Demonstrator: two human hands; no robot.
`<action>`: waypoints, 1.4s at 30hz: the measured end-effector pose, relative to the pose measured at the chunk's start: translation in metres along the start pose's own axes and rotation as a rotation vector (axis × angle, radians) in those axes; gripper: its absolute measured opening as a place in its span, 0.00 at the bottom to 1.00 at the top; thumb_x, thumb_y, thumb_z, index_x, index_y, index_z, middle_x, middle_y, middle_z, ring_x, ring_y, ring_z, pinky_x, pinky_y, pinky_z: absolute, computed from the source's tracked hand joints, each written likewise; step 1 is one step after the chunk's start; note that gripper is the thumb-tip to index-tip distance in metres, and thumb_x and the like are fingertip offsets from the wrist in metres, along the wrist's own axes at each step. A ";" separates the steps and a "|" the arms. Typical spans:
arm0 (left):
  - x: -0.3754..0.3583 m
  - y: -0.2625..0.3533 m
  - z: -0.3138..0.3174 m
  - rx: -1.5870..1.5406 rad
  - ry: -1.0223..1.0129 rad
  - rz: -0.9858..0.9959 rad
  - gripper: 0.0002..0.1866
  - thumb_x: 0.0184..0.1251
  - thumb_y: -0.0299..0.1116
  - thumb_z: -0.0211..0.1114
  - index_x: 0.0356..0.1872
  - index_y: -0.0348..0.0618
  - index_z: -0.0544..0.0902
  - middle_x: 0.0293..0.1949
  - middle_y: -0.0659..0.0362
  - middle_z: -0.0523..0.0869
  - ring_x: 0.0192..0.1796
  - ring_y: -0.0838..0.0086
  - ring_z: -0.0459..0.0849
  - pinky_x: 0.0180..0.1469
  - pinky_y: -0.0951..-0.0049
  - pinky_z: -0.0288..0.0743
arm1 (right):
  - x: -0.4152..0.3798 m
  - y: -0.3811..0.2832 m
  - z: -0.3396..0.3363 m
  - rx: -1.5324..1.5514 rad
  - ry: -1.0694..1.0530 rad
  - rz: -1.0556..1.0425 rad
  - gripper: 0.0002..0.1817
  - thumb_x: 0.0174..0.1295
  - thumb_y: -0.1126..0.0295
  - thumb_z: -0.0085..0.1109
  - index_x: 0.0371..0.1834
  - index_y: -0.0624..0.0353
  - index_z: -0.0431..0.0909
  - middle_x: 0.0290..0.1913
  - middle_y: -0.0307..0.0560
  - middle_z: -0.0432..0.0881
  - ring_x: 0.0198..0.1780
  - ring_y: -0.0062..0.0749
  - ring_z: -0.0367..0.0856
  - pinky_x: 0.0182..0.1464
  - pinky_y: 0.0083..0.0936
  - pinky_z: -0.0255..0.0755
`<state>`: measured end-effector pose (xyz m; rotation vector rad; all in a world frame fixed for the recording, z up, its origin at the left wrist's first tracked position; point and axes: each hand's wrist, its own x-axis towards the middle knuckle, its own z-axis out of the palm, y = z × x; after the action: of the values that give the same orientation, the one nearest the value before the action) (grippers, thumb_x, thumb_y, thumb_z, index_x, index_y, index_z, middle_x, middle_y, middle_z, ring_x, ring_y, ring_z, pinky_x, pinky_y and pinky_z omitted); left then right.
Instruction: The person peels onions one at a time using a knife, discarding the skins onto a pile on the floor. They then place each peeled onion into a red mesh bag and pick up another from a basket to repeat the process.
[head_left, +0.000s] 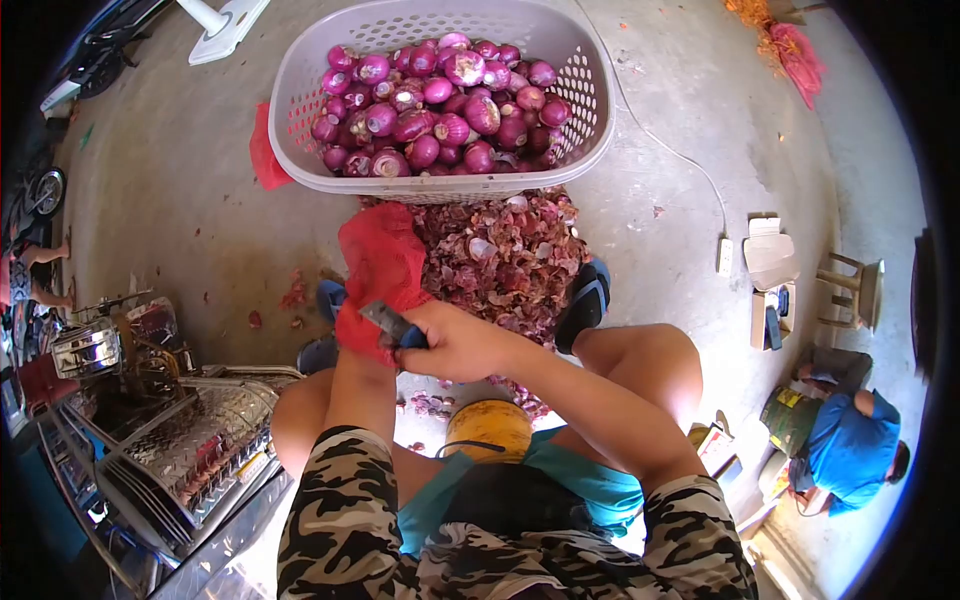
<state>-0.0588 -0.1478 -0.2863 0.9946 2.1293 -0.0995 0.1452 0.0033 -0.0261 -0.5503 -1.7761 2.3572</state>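
A red glove or cloth covers my left hand (383, 255), which is in front of the basket; its fingers cannot be made out, nor whether they hold anything. Closed around the dark and blue handle of a short, broad-bladed knife (383, 318) is my right hand (450, 342), at the red cuff on my left wrist. Peeled and partly peeled purple onions (440, 122) fill the lower part of a grey perforated basket (289, 125). Between my feet, below the basket, lies a heap of dry onion skins (500, 255).
A yellow container (490, 428) is between my legs. Metal-framed machinery (190, 440) stands at left. A white power strip (725, 256) with a cord, an open cardboard box (770, 260) and a wooden stool (855, 290) are at right. A person in blue (850, 450) sits at lower right.
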 end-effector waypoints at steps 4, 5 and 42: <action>-0.003 -0.008 0.011 -0.036 -0.008 -0.025 0.20 0.59 0.39 0.58 0.50 0.38 0.79 0.50 0.49 0.81 0.51 0.62 0.79 0.56 0.68 0.70 | 0.003 0.013 0.006 -0.110 0.000 -0.206 0.04 0.53 0.74 0.55 0.26 0.62 0.70 0.16 0.37 0.67 0.19 0.20 0.65 0.22 0.25 0.61; -0.001 -0.010 0.010 -0.038 -0.008 -0.027 0.20 0.59 0.39 0.58 0.50 0.38 0.79 0.50 0.49 0.81 0.51 0.62 0.80 0.56 0.69 0.70 | 0.003 0.012 0.006 -0.101 -0.006 -0.202 0.04 0.53 0.74 0.55 0.26 0.62 0.70 0.16 0.37 0.67 0.18 0.20 0.66 0.22 0.26 0.61; 0.017 0.070 -0.228 0.669 -0.517 0.429 0.18 0.60 0.37 0.59 0.47 0.38 0.79 0.43 0.54 0.83 0.44 0.65 0.81 0.51 0.69 0.73 | 0.013 0.006 -0.010 -0.455 0.382 -0.028 0.16 0.56 0.64 0.56 0.40 0.67 0.73 0.31 0.66 0.78 0.39 0.60 0.78 0.42 0.47 0.70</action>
<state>-0.1577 -0.0058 -0.1209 1.5804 1.3825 -0.8013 0.1376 0.0151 -0.0371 -0.9488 -2.0983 1.6722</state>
